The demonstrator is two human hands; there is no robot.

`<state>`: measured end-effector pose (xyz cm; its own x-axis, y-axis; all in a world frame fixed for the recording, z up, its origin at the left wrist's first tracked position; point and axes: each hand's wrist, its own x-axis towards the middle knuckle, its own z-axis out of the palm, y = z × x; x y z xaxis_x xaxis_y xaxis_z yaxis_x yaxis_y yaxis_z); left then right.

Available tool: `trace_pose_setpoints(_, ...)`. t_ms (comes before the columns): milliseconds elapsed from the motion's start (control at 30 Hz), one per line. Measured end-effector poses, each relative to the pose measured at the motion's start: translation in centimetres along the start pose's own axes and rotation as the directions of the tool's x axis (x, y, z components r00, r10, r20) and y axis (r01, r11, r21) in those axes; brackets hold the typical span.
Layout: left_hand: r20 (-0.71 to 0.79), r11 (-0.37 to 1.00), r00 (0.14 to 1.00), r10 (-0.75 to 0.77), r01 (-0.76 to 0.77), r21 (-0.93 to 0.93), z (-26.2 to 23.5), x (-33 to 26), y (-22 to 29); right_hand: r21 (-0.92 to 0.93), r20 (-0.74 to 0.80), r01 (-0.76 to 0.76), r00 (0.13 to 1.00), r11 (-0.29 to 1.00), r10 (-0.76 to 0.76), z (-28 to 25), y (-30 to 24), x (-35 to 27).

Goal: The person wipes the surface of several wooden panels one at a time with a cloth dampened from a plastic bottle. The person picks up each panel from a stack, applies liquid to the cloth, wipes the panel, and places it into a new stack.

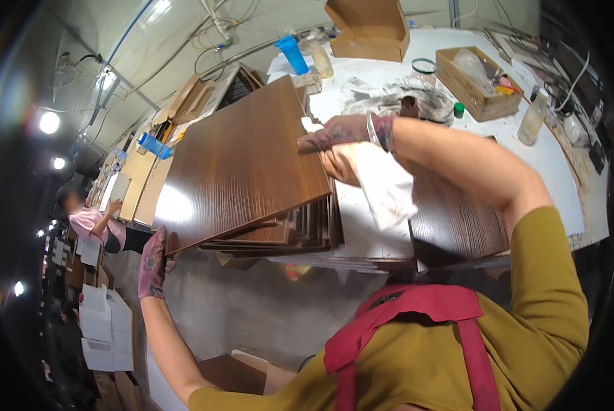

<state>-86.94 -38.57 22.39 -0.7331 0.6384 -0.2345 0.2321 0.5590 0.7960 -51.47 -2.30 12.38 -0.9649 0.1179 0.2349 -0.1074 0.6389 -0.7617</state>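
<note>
A dark brown wood-grain panel (242, 161) is tilted above a stack of similar brown panels (307, 229). My left hand (154, 266), in a patterned pinkish glove, grips the panel's near left corner. At the opposite side, my gloved right hand (345, 135) has its fingers on the panel's right edge. A white cloth (386, 188) is bunched in that right hand and hangs down below it. Another brown panel (451, 219) lies on the white table (560, 175), under my right forearm.
Toward the back stand a blue cup (292, 55), an open cardboard box (369, 31) and a box of odds and ends (478, 85). A clear bottle (532, 122) stands at right. Far left, a person in pink (91, 222) works at another bench.
</note>
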Motion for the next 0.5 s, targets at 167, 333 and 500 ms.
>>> trace_pose_setpoints(167, -0.262, 0.949, 0.96, 0.099, -0.17, -0.266, 3.4, -3.7, -1.8, 0.227, -0.012, -0.226, 0.972, 0.947, 0.235, 0.4, -3.9, -2.1)
trace_pose_setpoints(333, -0.202, 0.87, 0.851, 0.485, -0.493, 0.011, 4.1, -13.1, -1.9, 0.529, -0.165, -0.355, 0.848, 0.771, 0.504, 2.4, -4.9, -16.0)
trace_pose_setpoints(500, 0.221, 0.724, 0.903, 0.368, -0.129, -0.678, 15.4, -18.1, -0.1, 0.519, -0.322, -0.389, 0.736, 0.761, 0.596, 1.6, -6.7, -35.6)
